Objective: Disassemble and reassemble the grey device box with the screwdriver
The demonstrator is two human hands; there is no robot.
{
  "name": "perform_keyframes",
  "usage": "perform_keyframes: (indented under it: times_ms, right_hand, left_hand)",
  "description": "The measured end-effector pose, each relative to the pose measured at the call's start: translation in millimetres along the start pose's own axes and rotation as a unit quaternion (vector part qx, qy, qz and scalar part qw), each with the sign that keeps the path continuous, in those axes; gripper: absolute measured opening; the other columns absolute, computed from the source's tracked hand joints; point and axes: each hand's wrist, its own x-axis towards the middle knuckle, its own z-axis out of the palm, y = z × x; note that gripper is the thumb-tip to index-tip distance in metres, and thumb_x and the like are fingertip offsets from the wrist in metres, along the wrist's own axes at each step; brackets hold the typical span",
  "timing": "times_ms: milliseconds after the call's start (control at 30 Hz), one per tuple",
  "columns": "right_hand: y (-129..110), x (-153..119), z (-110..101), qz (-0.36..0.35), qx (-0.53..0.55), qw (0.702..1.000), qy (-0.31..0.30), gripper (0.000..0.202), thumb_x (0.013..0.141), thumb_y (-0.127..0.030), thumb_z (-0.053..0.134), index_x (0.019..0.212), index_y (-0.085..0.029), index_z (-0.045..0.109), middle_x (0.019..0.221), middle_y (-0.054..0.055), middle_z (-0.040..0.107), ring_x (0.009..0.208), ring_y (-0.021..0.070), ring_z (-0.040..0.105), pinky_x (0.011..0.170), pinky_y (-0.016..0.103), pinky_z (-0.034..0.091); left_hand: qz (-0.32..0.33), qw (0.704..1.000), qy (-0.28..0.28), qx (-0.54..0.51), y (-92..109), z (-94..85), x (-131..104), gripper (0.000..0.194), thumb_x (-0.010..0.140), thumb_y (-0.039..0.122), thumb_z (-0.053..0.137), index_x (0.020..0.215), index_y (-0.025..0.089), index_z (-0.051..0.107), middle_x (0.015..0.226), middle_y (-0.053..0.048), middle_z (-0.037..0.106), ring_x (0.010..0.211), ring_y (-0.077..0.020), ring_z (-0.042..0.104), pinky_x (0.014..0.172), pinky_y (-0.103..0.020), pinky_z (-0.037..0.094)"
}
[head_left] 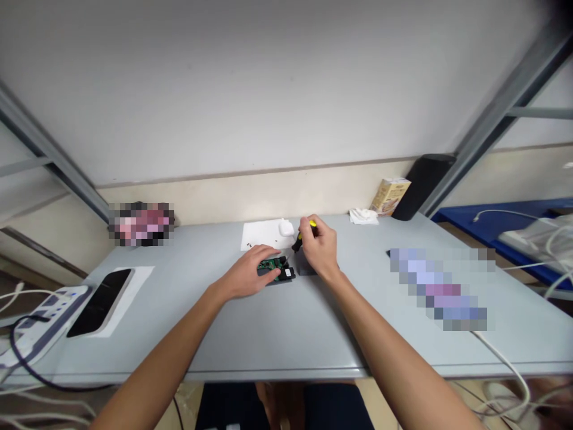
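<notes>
My left hand grips a green circuit board in a dark housing from its left side, thumb in front and fingers behind. Dark parts and a small white label show at the board's right end. My right hand is closed around a black and yellow screwdriver. The screwdriver tilts down to the left, its tip at the board's right end; exact contact is too small to tell. A dark grey flat piece lies under my right hand, partly hidden by it. Behind the board, several tiny dark screws rest on white paper.
A white rounded case sits on the paper. At left lie a phone and a power strip with cables. A crumpled tissue, a yellow carton and a black cylinder stand back right. A blurred-out item lies at right.
</notes>
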Motion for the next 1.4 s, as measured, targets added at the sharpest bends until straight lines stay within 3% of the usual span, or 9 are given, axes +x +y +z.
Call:
perform_keyframes:
  times_ms: [433,567,667,800,900,1033,1167,1333,1400]
  right_hand:
    - [-6,-6,0,-0.027,-0.028,0.999,-0.005,0.040,0.100,-0.051,0.051,0.071,-0.023,0.053,0.059,-0.004,0.050,0.057,0.0140,0.043,0.060,0.028,0.036]
    - [-18,-4,2,-0.046,0.011,0.996,-0.078,0.033,0.100,-0.048,0.055,0.080,-0.022,0.064,0.077,0.002,0.060,0.071,0.0166,0.054,0.067,0.030,0.042]
    - [-25,4,4,-0.021,0.066,0.987,-0.145,0.029,0.098,-0.048,0.058,0.098,-0.024,0.074,0.096,0.005,0.064,0.077,0.0167,0.057,0.069,0.030,0.045]
    - [-21,21,-1,0.042,0.137,0.959,-0.246,0.041,0.093,-0.052,0.066,0.125,-0.027,0.070,0.093,0.003,0.067,0.077,0.0173,0.059,0.072,0.032,0.048]
    - [-12,27,-7,0.055,0.203,0.937,-0.279,0.041,0.092,-0.055,0.066,0.121,-0.026,0.066,0.089,0.002,0.069,0.081,0.0193,0.061,0.079,0.035,0.050]
    - [-3,20,-8,0.057,0.251,0.942,-0.217,0.029,0.097,-0.054,0.061,0.096,-0.025,0.063,0.094,0.004,0.070,0.086,0.0197,0.063,0.080,0.035,0.050]
    - [-3,15,-8,0.029,0.190,0.970,-0.149,0.029,0.089,-0.051,0.073,0.084,-0.024,0.063,0.092,0.003,0.064,0.078,0.0171,0.056,0.070,0.031,0.046]
    - [-3,21,-15,0.055,0.237,0.943,-0.227,0.029,0.090,-0.045,0.074,0.111,-0.026,0.069,0.093,0.003,0.068,0.086,0.0193,0.061,0.077,0.033,0.048]
    - [-3,20,-15,0.057,0.262,0.931,-0.249,0.026,0.093,-0.045,0.069,0.112,-0.027,0.067,0.099,0.004,0.071,0.092,0.0207,0.064,0.084,0.036,0.049]
  left_hand:
    - [0.001,1.000,-0.016,-0.007,-1,8.6,-1,0.046,0.087,0.025,0.075,0.131,0.028,0.064,0.135,-0.009,0.066,0.128,-0.0297,0.061,0.114,-0.051,0.048]
    - [0.002,1.000,-0.013,-0.017,-4,10.6,-2,0.037,0.087,0.026,0.075,0.122,0.026,0.063,0.129,-0.007,0.068,0.124,-0.0280,0.062,0.112,-0.048,0.048]
    - [-0.003,1.000,-0.012,-0.025,-5,11.4,-2,0.028,0.087,0.027,0.075,0.112,0.025,0.062,0.124,-0.007,0.069,0.118,-0.0271,0.063,0.108,-0.045,0.050]
    - [0.012,1.000,-0.016,-0.018,-4,11.7,-2,0.021,0.087,0.028,0.075,0.104,0.024,0.061,0.125,-0.008,0.066,0.120,-0.0276,0.062,0.109,-0.045,0.048]
    - [0.009,1.000,-0.014,-0.014,-3,11.3,-3,0.022,0.088,0.027,0.074,0.106,0.024,0.061,0.126,-0.009,0.064,0.122,-0.0281,0.059,0.112,-0.046,0.046]
    - [0.002,1.000,-0.017,-0.011,-2,11.0,-3,0.019,0.089,0.027,0.073,0.104,0.024,0.062,0.124,-0.010,0.063,0.121,-0.0277,0.058,0.111,-0.046,0.046]
    - [0.009,1.000,-0.013,-0.004,-3,12.0,-3,0.017,0.088,0.026,0.074,0.101,0.024,0.064,0.120,-0.009,0.063,0.118,-0.0281,0.059,0.110,-0.047,0.046]
    - [0.007,1.000,-0.009,-0.011,-4,12.4,-3,0.016,0.088,0.027,0.074,0.098,0.023,0.064,0.121,-0.008,0.063,0.119,-0.0269,0.059,0.110,-0.045,0.046]
    - [0.006,1.000,-0.008,-0.017,-3,11.8,-3,0.016,0.086,0.027,0.076,0.096,0.023,0.063,0.121,-0.008,0.063,0.120,-0.0273,0.058,0.111,-0.046,0.046]
